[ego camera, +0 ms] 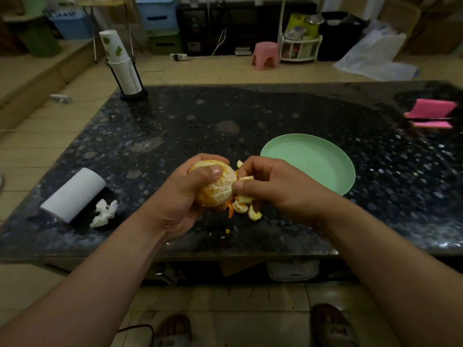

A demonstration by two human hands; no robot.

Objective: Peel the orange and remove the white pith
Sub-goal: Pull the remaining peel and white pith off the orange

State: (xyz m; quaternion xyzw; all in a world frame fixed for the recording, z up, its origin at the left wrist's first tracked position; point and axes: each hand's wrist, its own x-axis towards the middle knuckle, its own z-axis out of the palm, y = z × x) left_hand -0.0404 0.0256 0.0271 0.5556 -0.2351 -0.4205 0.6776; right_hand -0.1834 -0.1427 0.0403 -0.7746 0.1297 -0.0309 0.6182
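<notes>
While the left hand (180,196) has its grip curled round the orange (218,191) over the near edge of the table (275,116), the right hand (273,186), at its 3 o'clock, pinches a peel strip (245,180). Squeezing too hard could burst the soft fruit.

Make the orange (218,189) the middle of a clock, 12 pointing away. It sits in the left hand (180,196), over the near part of the bench (250,113). At 3 the right hand (273,186) pinches a bit of peel (246,178) beside it. Peel scraps (251,213) lie on the bench at 5. The plate (313,159) is close at 2, the pad (431,113) far off that way. The paper roll (75,194) lies at 9, the tissue (104,212) just beside it. The cup stack (122,68) stands at 11, on the far corner. The stool (265,55) is on the floor (225,71) behind the bench, at 1.
</notes>
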